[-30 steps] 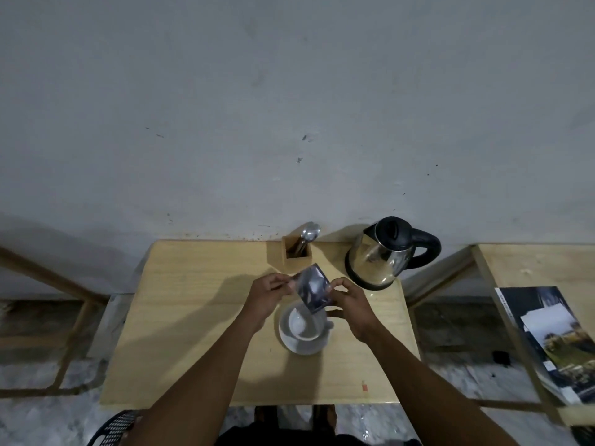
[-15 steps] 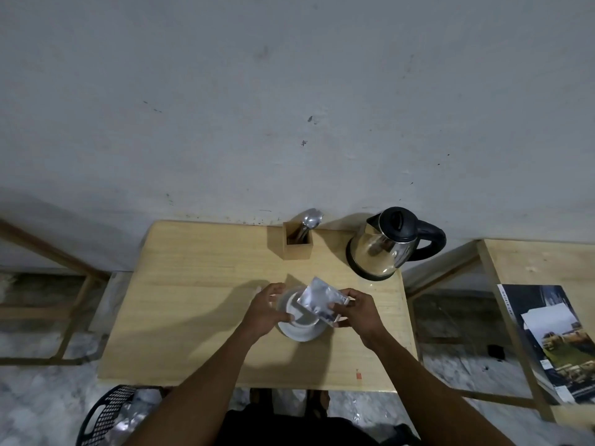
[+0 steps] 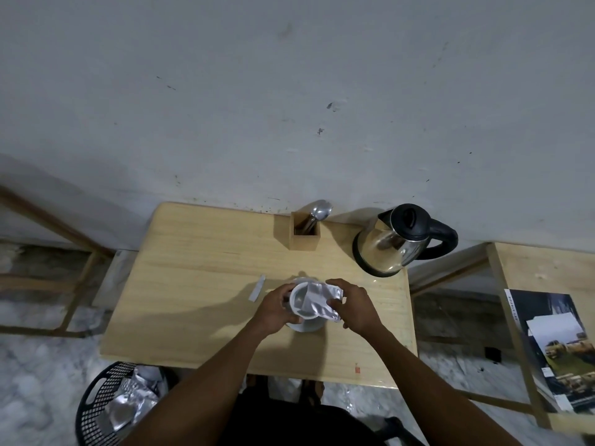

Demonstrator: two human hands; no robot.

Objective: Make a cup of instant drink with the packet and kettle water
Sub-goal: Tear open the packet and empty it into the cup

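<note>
Packet (image 3: pixel 320 300) now tipped over cup (image 3: pixel 301 300)

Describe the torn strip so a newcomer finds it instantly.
Start at the wooden table against the wall. Left of the cup the left hand steadies lies a torn strip. It alone is small, flat, silvery, lying loose.

A crumpled silver foil packet (image 3: pixel 322 300) is held tilted over the mouth of a white ceramic cup (image 3: pixel 298 304), which is set on a white saucer (image 3: pixel 306 326) near the middle of the pale wooden table (image 3: pixel 199 284). A polished steel electric kettle (image 3: pixel 391 244) with a black lid and black handle is stood upright at two o'clock from the cup, well apart from it, its handle turned towards three o'clock. A torn silver foil strip (image 3: pixel 257 287) is laid flat on the table at nine o'clock, near the cup.
</note>
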